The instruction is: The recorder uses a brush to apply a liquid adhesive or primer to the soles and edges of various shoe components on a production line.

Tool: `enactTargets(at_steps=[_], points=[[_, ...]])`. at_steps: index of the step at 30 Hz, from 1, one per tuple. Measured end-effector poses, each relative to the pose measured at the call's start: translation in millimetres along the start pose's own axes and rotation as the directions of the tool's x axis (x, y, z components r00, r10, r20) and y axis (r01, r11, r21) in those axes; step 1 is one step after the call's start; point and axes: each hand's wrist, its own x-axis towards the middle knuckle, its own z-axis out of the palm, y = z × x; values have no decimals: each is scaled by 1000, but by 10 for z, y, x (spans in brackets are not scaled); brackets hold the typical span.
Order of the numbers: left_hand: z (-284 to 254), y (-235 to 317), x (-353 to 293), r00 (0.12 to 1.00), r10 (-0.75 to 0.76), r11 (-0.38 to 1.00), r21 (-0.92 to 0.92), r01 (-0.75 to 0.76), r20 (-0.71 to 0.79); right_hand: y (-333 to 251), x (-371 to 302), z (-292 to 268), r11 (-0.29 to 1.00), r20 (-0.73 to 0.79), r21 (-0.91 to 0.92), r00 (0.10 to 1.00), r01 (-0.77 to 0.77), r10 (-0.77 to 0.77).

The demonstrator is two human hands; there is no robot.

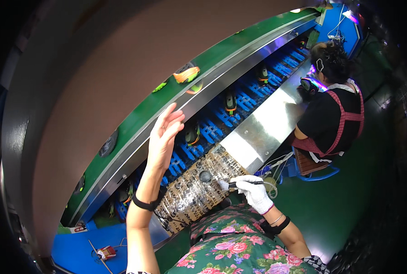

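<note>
My left hand [163, 137] is bare and reaches up beside the metal edge of the green conveyor belt [135, 116]. Its fingers are stretched out, with nothing in them. A shoe in orange, green and dark grey [186, 74] lies on the belt beyond my fingertips. In a white glove, my right hand [255, 194] is closed around the dark handle of a brush [223, 185]. The brush's pale bristles point left, over a work surface covered in brown paper and clear tape [190, 198]. A small round dark piece [205, 176] sits on that surface.
Below the belt runs a row of blue supports [211, 131] carrying dark shoes with bright trim [193, 134]. A shiny metal worktop [253, 139] continues to the right. A co-worker in a red checked apron [345, 114] sits there, holding a shoe. Cables [276, 164] hang nearby.
</note>
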Motion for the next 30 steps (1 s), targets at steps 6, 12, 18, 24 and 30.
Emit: enactTargets(at_steps=[6, 12, 18, 24, 30], points=[[399, 157, 801, 930, 156, 581, 731, -358, 331, -179, 125, -195, 999, -8, 48, 1000, 12, -11], [167, 33, 1963, 889, 196, 4, 906, -423, 414, -378, 251, -327, 996, -31, 86, 999, 36, -34], [690, 58, 2688, 986, -93, -208, 966, -156, 139, -485, 326, -554, 991, -2, 132, 1000, -3, 3], [924, 82, 3281, 976, -195, -62, 992, -111, 97, -589, 308, -687, 997, -11, 71, 1000, 1, -1], [540, 70, 3341, 908, -78, 566, 768, -299, 411, -607, 395, -729, 999, 6, 48, 1000, -23, 22]])
